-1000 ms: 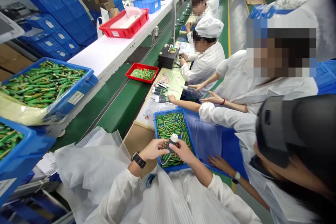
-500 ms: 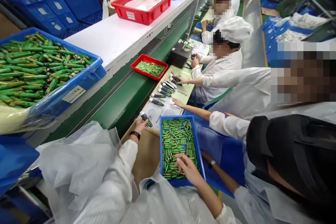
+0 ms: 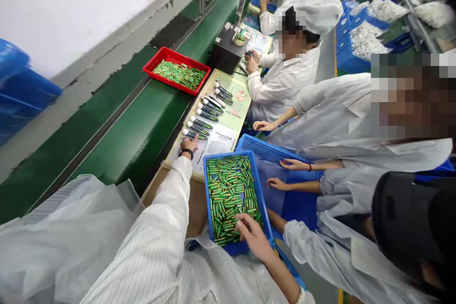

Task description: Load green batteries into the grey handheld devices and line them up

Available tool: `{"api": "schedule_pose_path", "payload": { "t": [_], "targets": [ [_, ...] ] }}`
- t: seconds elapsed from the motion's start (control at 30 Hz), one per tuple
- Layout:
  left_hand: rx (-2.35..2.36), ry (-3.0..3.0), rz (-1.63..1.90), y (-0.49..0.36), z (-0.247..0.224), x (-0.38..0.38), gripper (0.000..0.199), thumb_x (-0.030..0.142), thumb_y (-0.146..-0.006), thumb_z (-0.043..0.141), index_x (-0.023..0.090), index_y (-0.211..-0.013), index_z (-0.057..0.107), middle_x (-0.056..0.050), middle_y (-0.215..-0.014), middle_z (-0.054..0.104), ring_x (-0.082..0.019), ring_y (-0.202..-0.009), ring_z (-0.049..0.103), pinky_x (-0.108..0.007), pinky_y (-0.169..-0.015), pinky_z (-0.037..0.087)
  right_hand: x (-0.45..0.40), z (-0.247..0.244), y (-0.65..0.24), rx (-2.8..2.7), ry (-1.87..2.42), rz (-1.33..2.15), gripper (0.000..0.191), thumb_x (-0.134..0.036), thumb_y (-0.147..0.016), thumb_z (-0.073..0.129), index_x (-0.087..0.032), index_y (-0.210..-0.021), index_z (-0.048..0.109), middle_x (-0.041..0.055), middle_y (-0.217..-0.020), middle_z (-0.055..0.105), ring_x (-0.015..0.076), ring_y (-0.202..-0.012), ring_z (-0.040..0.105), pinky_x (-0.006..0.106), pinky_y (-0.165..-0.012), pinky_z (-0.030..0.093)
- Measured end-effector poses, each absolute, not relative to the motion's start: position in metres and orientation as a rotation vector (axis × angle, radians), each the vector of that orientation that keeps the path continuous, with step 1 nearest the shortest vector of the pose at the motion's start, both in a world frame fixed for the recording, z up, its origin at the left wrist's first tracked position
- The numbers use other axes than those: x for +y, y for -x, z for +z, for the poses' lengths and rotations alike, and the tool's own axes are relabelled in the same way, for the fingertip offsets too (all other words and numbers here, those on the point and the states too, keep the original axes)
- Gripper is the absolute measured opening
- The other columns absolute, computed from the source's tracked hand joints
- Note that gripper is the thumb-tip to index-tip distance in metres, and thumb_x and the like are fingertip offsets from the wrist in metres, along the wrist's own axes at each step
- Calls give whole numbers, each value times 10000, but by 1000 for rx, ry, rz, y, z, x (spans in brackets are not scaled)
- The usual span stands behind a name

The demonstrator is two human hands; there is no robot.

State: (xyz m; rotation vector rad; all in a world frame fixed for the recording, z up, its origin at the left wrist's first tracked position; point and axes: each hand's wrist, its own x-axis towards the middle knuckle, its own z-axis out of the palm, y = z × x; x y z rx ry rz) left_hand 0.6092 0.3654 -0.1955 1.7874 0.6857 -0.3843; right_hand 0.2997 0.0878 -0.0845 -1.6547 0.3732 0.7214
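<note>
My left hand closes on the near end of a black handheld device with a white tip. That device lies on the printed mouse pad, last in a row of several like it, with green strips showing along them. My right hand hangs over the blue tray of green batteries, its fingers bent loosely and apart, and no battery shows in it. Many small green batteries fill that tray in front of my body.
A red tray of green batteries sits on the green conveyor. Beyond the pad stands a black box. Co-workers' hands reach around a blue bin at right. A white shelf runs along the left.
My left hand has carried the device forward to the near end of the row. Co-workers' hands have withdrawn from the pad. The view has turned downward; my right hand stays over the tray.
</note>
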Motion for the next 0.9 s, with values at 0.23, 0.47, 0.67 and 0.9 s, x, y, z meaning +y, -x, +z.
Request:
{"api": "schedule_pose_path", "payload": {
  "t": [0.23, 0.47, 0.67, 0.9],
  "targets": [
    [739, -1731, -350, -522, -196, 369, 542, 649, -892, 460, 127, -959, 591, -137, -977, 704, -167, -733, 669, -255, -586, 508, 84, -88, -299, 347, 1751, 676, 412, -547, -951, 481, -201, -1141, 599, 33, -812, 637, 182, -724, 599, 287, -632, 461],
    [382, -1621, -476, -385, -183, 322, 581, 523, -768, 726, 200, -1236, 602, -111, -1249, 688, -261, -1110, 661, -399, -988, 511, 63, -98, -288, 215, 2422, 161, 197, -328, -963, 492, -188, -1002, 624, 95, -992, 588, 242, -975, 560, 387, -886, 445],
    [423, -1723, -543, -383, -195, 318, 326, 222, -744, 678, 176, -1067, 698, -95, -1145, 738, -303, -1098, 665, -461, -1048, 467, 45, -113, -267, 274, 2505, 7, 133, -286, -939, 501, -185, -878, 562, 64, -909, 547, 216, -903, 530, 348, -840, 431],
    [539, -1699, -500, -386, -174, 325, 259, 135, -676, 604, 151, -919, 691, -68, -925, 764, -269, -938, 710, -406, -904, 563, 9, -135, -255, 446, 2112, 143, 393, -483, -970, 409, -196, -728, 525, -10, -668, 521, 151, -656, 488, 268, -653, 345]
  ]
}}
